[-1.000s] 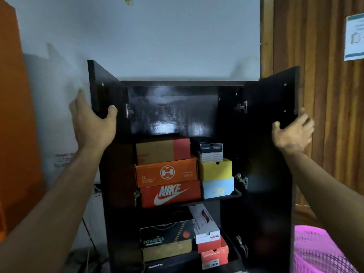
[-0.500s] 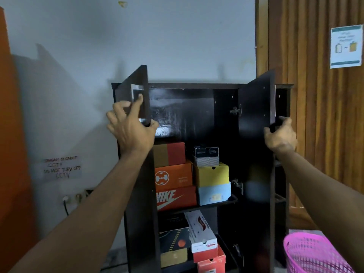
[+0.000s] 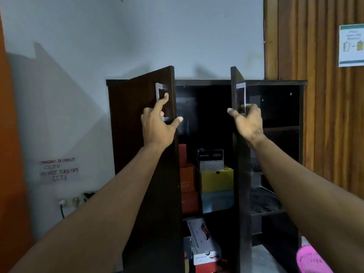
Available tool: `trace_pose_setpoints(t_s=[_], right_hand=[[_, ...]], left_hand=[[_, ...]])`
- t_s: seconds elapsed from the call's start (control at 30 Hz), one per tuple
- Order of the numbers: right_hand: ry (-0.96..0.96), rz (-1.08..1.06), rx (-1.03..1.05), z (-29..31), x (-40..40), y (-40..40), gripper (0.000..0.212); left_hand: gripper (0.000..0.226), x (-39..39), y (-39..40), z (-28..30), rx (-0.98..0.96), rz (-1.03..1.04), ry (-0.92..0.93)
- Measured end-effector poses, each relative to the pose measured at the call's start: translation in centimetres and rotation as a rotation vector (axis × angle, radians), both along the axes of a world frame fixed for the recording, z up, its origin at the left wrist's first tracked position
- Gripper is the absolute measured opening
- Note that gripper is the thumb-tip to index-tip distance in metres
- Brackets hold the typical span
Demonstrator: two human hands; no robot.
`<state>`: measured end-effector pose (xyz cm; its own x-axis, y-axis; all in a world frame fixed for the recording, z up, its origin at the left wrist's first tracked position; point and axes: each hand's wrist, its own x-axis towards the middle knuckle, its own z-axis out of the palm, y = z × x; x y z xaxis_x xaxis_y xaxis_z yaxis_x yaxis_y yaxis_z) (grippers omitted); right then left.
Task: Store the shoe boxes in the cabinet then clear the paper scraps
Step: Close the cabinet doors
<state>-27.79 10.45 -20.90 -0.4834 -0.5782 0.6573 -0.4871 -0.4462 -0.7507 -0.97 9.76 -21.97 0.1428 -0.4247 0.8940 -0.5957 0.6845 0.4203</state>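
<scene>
Left to right, head view:

- A taped CCTV note point(image 3: 59, 169) and a wall socket point(image 3: 73, 201) are seen on the wall at far left. Not task items.
- Left door point(image 3: 137, 154) of the cabinet point(image 3: 275, 82) is partly swung in. Left hand point(image 3: 157, 125) is laid on its free edge: fingers spread loosely, index finger up at the metal handle point(image 3: 158, 93), thumb hooked round the edge. Nothing is enclosed; a push contact, not a clamp.
- Shoe boxes are seen through the gap, inside the cabinet. Upper shelf: three reddish/orange boxes point(image 3: 187, 180) stacked at left, partly hidden by the door; beside them a yellow box point(image 3: 216, 179) on a pale blue one, with a small dark-and-white box point(image 3: 210, 159) on top. Six counted there. Lower shelf: a white box point(image 3: 202, 241) tilted, at least one red box under it; the rest is hidden, so no full count.
- Right door point(image 3: 237, 154) is partly swung in. Right hand point(image 3: 247, 123) is curled round its handle, closed on it.
- Open side shelves at right; contents cannot be made out.
- One pink basket point(image 3: 311, 261) at bottom right.

Status, as judged: storing looks done, doors being shut. Paper scraps are not in view; that step is presumed outstanding.
</scene>
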Motion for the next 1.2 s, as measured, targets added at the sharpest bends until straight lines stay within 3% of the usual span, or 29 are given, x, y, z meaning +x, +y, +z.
trace_pose_setpoints(t_s=[0.17,0.33,0.5,0.63,0.97,1.2], right_hand=[[0.019,0.06,-0.053,1.5,0.0,-1.4,0.031],[0.069,0.022,-0.069,1.9,1.0,-4.0,0.016],[-0.019,0.079,-0.085,2.5,2.8,-7.8,0.018],[0.033,0.153,-0.082,2.7,3.3,-10.5,0.015],[0.244,-0.023,-0.068,2.4,5.7,-15.1,0.015],[0.257,-0.048,-0.074,1.3,6.4,-18.5,0.016]], left_hand=[[0.06,-1.8,-2.4,1.1,0.068,0.028,-0.089],[0.07,-3.0,-4.2,1.7,0.143,0.119,-0.204],[0.075,-4.0,-6.4,2.5,0.182,0.166,-0.274],[0.079,-4.9,-7.9,2.9,0.231,0.219,-0.322],[0.082,-6.4,-13.0,3.6,0.395,0.192,-0.268],[0.086,-7.0,-15.9,2.1,0.347,0.237,-0.242]])
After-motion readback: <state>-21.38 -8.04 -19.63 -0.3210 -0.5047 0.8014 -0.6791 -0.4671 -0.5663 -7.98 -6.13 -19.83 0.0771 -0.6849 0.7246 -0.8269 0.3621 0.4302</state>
